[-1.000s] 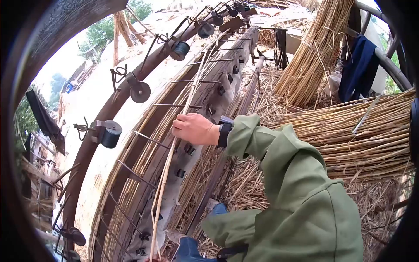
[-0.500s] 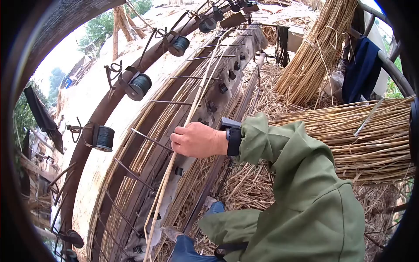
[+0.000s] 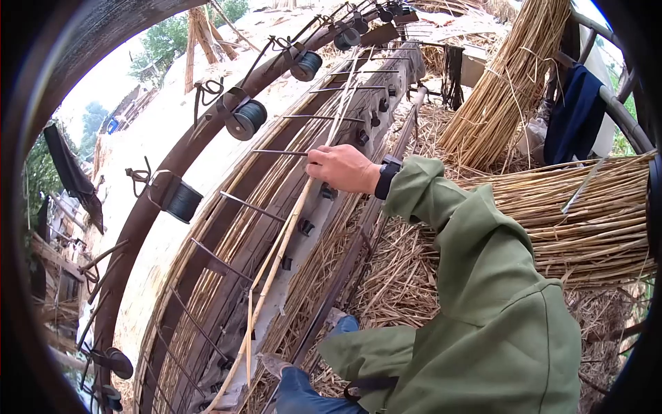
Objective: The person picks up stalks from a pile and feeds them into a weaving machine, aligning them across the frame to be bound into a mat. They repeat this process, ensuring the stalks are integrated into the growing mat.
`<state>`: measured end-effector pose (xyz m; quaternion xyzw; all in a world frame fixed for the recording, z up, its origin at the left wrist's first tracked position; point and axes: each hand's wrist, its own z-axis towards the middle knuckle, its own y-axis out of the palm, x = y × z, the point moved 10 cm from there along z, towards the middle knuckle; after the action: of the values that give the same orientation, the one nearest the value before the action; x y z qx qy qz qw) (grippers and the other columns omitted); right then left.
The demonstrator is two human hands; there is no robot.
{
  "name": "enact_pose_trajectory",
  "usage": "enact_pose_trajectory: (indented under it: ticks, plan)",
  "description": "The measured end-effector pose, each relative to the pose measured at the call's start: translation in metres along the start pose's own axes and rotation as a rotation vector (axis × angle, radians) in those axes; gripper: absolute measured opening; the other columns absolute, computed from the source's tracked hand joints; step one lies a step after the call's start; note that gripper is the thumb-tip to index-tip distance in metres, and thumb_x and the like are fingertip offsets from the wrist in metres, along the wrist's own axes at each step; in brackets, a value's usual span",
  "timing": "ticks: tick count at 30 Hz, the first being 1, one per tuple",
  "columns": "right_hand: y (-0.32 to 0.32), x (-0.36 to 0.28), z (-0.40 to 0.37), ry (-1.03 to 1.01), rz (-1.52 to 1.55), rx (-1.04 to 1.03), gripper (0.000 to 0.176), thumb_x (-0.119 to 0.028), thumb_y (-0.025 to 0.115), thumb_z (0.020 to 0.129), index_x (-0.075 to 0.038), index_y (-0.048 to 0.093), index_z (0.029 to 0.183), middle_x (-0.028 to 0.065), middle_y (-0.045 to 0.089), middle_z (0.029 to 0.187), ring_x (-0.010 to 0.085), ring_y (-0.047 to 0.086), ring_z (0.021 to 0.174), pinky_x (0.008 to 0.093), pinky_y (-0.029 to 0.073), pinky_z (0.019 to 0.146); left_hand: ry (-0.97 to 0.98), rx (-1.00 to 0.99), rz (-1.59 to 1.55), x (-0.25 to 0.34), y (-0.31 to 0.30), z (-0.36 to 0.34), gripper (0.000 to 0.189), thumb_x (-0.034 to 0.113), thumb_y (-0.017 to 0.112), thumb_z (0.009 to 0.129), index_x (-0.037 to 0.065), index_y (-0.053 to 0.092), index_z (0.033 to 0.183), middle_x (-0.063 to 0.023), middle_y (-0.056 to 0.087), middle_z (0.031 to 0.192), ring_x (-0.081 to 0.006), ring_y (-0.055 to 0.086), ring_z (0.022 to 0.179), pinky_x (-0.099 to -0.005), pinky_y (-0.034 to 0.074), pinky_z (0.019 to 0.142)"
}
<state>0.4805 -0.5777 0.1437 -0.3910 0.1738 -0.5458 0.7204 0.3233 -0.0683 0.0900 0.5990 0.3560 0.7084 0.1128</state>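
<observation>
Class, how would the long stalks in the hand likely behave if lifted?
The long stalks look thin, so probably light for their length. Their gentle curve below the hand suggests springy rather than floppy. Looking dry and straw-like, they might crack if bent sharply.

The right hand [image 3: 341, 168] pinches closed, arm [image 3: 469, 228] bent.

Sleeve [image 3: 476, 241]: matt green cloth; reed bundle [image 3: 586, 224]: dry, rough stalks; curved pipe [image 3: 167, 160]: brown metal, dull; spools [image 3: 246, 120]: smooth dark thread
</observation>
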Motion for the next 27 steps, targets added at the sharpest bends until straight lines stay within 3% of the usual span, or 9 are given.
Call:
enact_pose_trajectory:
  ticks: [3, 6, 8, 13, 17, 20, 21, 24, 27]
  plan:
    - [-0.015, -0.011, 0.004, -0.085, 0.012, 0.172, 0.009, -0.008, 0.056, 0.072, -0.008, 0.053, 0.08, 0.0047, 0.05, 0.084, 0.02, 0.06, 0.081, 0.0308, 0.053, 0.063, 0.044, 0.009, -0.01, 0.018, 0.021, 0.006, 0.025, 0.027, 0.054, 0.094, 0.003, 0.053, 0.099, -0.0059, 0.054, 0.084, -0.0155, 0.05, 0.074, -0.0267, 0.046, 0.055]
    - [-0.003, -0.015, 0.03, -0.029, -0.005, 0.232, 0.009, -0.008, 0.056, 0.071, -0.009, 0.054, 0.08, 0.0043, 0.051, 0.084, 0.0205, 0.06, 0.08, 0.0313, 0.053, 0.064, -0.021, 0.073, 0.09, 0.007, -0.005, 0.01, 0.03, 0.029, 0.054, 0.094, 0.002, 0.056, 0.106, -0.0086, 0.057, 0.091, -0.0188, 0.052, 0.078, -0.0292, 0.047, 0.066]
    - [0.019, -0.025, 0.06, -0.037, 0.01, 0.214, 0.008, -0.008, 0.056, 0.072, -0.009, 0.056, 0.08, 0.0053, 0.052, 0.084, 0.0212, 0.06, 0.082, 0.0335, 0.053, 0.066, 0.018, -0.072, 0.095, -0.007, -0.004, 0.002, 0.026, 0.024, 0.049, 0.096, 0.005, 0.05, 0.114, -0.0083, 0.059, 0.106, -0.0146, 0.059, 0.085, -0.0233, 0.05, 0.066]
    - [0.121, -0.051, 0.125, 0.054, -0.003, -0.31, 0.016, -0.007, 0.054, 0.081, -0.008, 0.063, 0.094, 0.0102, 0.059, 0.1, 0.0309, 0.063, 0.089, 0.0411, 0.051, 0.072, -0.155, -0.007, 0.255, -0.044, -0.034, -0.046, 0.024, 0.016, 0.052, 0.094, 0.006, 0.048, 0.115, -0.0092, 0.061, 0.099, -0.0153, 0.059, 0.08, -0.0272, 0.05, 0.068]
    - [0.13, -0.064, 0.134, 0.096, 0.218, -0.207, 0.038, -0.01, 0.061, 0.076, -0.008, 0.054, 0.113, 0.0126, 0.056, 0.107, 0.0324, 0.061, 0.094, 0.0426, 0.05, 0.076, -0.343, 0.069, 0.348, -0.065, -0.081, -0.079, 0.02, 0.011, 0.051, 0.093, 0.003, 0.05, 0.111, -0.0119, 0.061, 0.096, -0.0203, 0.062, 0.079, -0.0299, 0.052, 0.072]
    - [0.098, -0.072, 0.116, 0.139, 0.348, -0.14, 0.034, -0.012, 0.061, 0.078, -0.008, 0.056, 0.112, 0.0126, 0.057, 0.105, 0.0323, 0.06, 0.094, 0.0421, 0.049, 0.078, -0.384, 0.012, 0.464, -0.081, -0.085, -0.079, 0.02, 0.012, 0.052, 0.093, 0.002, 0.05, 0.11, -0.0123, 0.061, 0.097, -0.0192, 0.062, 0.079, -0.0288, 0.052, 0.07]
    - [0.083, -0.072, 0.103, 0.138, 0.401, -0.104, 0.033, -0.013, 0.061, 0.079, -0.008, 0.056, 0.111, 0.0118, 0.057, 0.105, 0.032, 0.06, 0.094, 0.0419, 0.049, 0.077, -0.39, 0.006, 0.581, -0.089, -0.094, -0.072, 0.025, 0.015, 0.058, 0.09, -0.001, 0.052, 0.108, -0.0145, 0.06, 0.098, -0.0244, 0.062, 0.083, -0.0341, 0.051, 0.076]
    - [0.009, -0.072, 0.03, 0.129, 0.369, 0.267, 0.02, -0.014, 0.064, 0.079, -0.009, 0.059, 0.098, 0.0072, 0.058, 0.092, 0.0268, 0.06, 0.083, 0.0352, 0.051, 0.07, -0.142, -0.265, 1.311, -0.098, -0.064, -0.039, 0.038, 0.031, 0.057, 0.091, 0.002, 0.056, 0.115, -0.0127, 0.06, 0.104, -0.0253, 0.056, 0.091, -0.0348, 0.047, 0.078]
    - [0.001, -0.055, -0.09, 0.278, 0.298, 0.124, 0.015, -0.018, 0.063, 0.079, -0.01, 0.059, 0.091, 0.0052, 0.057, 0.083, 0.0249, 0.059, 0.08, 0.0349, 0.05, 0.068, -0.021, -0.602, 1.892, -0.143, -0.056, -0.022, 0.049, 0.04, 0.061, 0.085, 0.001, 0.058, 0.116, -0.0202, 0.061, 0.111, -0.0365, 0.058, 0.1, -0.0426, 0.046, 0.084]
